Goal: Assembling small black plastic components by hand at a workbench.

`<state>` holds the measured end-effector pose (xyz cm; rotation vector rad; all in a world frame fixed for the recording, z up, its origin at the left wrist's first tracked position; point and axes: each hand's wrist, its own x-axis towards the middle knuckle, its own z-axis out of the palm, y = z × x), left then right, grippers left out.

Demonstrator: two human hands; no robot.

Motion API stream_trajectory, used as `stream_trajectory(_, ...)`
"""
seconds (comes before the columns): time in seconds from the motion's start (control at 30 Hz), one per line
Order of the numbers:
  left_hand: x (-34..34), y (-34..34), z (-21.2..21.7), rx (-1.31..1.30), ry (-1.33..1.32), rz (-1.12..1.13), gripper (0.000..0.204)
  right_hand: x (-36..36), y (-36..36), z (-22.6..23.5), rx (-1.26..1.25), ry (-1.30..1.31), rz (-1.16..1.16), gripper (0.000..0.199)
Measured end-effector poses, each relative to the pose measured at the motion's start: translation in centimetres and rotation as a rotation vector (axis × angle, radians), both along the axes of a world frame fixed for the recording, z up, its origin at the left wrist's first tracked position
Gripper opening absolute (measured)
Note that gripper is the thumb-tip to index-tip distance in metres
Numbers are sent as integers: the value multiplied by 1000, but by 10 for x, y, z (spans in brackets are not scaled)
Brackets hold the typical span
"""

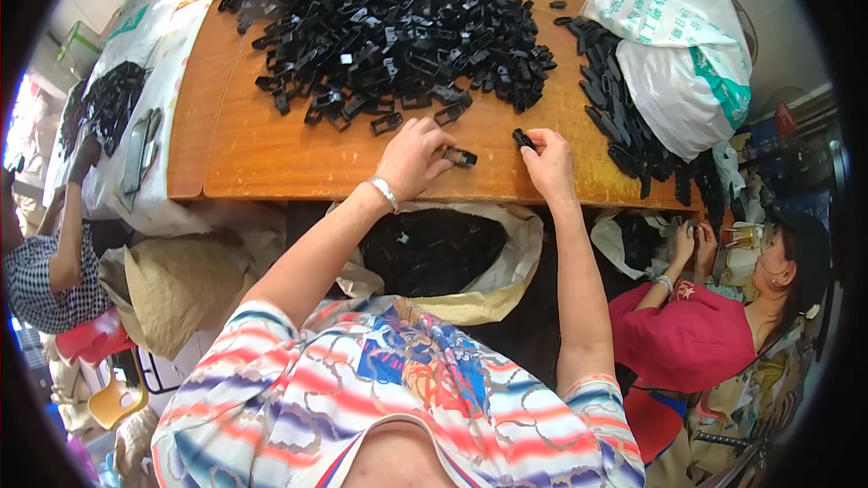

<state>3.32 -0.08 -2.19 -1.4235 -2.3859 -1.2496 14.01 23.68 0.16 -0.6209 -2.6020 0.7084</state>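
My left hand point(414, 158) is over the near part of the wooden table, fingers closed on a small black plastic frame piece point(461, 157) with an opening in it. To its right, my right hand point(550, 163) pinches a short dark plastic piece point(523, 138) between thumb and fingers. The two pieces are apart. Beyond my hands lies a large heap of black plastic pieces point(389, 27), many of them hollow and rectangular. Directly below the table edge, an open sack point(493, 300) holds more black parts.
Long black parts point(606, 95) lie along the right side of the table point(298, 158), beside a white bag point(674, 63). A co-worker in red point(678, 334) handles parts at the right. Another person in a checked top point(59, 267) works at the left near a brown sack point(185, 289).
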Motion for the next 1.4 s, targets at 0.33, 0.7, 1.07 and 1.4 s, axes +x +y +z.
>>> stream_trajectory(0.33,1,3,0,-6,-58,-3,25,1,-74,12,-89,185,445,25)
stream_trajectory(0.7,0,2,8,-86,-126,-12,24,13,-82,6,336,176,512,29)
stream_trajectory(1.07,-7,3,24,78,-254,158,28,67,-100,15,-29,101,510,28)
stream_trajectory(1.4,-2,22,7,-84,-1,204,24,-27,-5,10,175,111,72,18)
